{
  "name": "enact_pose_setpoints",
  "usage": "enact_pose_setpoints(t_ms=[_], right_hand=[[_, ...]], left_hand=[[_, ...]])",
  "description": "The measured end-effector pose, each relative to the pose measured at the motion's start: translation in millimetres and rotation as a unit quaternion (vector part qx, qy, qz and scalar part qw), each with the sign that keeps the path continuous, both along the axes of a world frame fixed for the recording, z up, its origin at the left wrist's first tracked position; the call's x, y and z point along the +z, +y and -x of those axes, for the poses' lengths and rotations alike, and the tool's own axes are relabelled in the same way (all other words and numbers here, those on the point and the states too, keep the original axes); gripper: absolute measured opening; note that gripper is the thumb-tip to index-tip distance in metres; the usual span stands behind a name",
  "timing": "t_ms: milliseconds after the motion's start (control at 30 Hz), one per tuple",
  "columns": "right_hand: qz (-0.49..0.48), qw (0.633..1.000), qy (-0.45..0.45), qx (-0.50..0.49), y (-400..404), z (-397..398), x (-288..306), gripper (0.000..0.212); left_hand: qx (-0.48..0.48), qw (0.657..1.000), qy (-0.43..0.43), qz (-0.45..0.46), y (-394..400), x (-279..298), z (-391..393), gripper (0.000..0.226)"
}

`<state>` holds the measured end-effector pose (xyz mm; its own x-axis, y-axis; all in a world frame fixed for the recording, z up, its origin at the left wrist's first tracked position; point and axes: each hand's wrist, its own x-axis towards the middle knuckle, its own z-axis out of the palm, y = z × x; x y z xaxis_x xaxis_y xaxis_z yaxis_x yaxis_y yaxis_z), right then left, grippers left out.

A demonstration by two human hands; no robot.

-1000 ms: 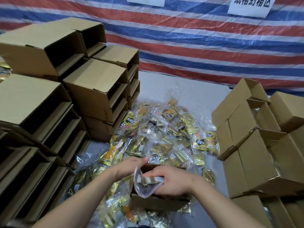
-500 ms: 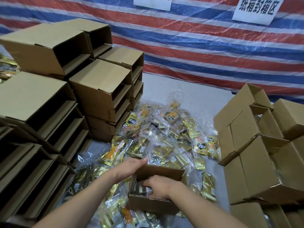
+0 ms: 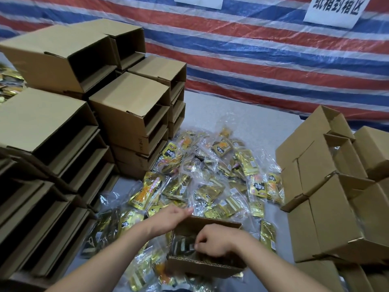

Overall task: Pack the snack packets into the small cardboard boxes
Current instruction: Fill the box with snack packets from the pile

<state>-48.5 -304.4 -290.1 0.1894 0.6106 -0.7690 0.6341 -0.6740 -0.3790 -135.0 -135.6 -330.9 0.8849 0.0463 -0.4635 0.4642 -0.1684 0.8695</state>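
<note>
A small open cardboard box (image 3: 202, 265) sits near me on the grey table, among a heap of gold and yellow snack packets (image 3: 212, 182) in clear wrappers. My right hand (image 3: 212, 242) is inside the box, fingers curled on a packet (image 3: 183, 245) that lies within. At the box's far left corner, my left hand (image 3: 170, 218) rests on the rim, fingers stretched forward.
Stacks of empty cardboard boxes (image 3: 126, 114) on their sides fill the left. Upright boxes (image 3: 328, 209) with raised flaps stand close on the right. A striped tarp (image 3: 252, 60) with a white sign (image 3: 336, 9) closes the back. More packets (image 3: 8, 81) lie at far left.
My right hand has pushed the clear-wrapped packet down from above the box to inside it. The left hand stays at the box's far corner.
</note>
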Motion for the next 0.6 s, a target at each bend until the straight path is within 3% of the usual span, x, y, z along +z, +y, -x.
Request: enact_pose_setpoints(t_ms=[267, 433, 500, 600], right_hand=[[0.128, 0.99, 0.054, -0.008, 1.6, 27.1, -45.5, 0.066], [0.084, 0.995, 0.036, -0.037, -1.1, 14.3, -36.3, 0.061], [0.054, 0.997, 0.028, -0.054, 0.3, 5.0, -29.5, 0.053], [0.043, 0.997, 0.018, -0.055, 1.0, -1.4, -24.9, 0.057]], left_hand=[[-0.037, 0.998, 0.022, -0.046, -3.4, -1.2, 4.7, 0.055], [-0.015, 0.999, 0.017, -0.035, 0.1, 0.0, 5.2, 0.086], [-0.015, 0.999, 0.007, -0.039, 2.5, -0.3, 5.0, 0.082], [-0.016, 0.999, -0.001, -0.049, 2.2, -1.9, 3.3, 0.062]])
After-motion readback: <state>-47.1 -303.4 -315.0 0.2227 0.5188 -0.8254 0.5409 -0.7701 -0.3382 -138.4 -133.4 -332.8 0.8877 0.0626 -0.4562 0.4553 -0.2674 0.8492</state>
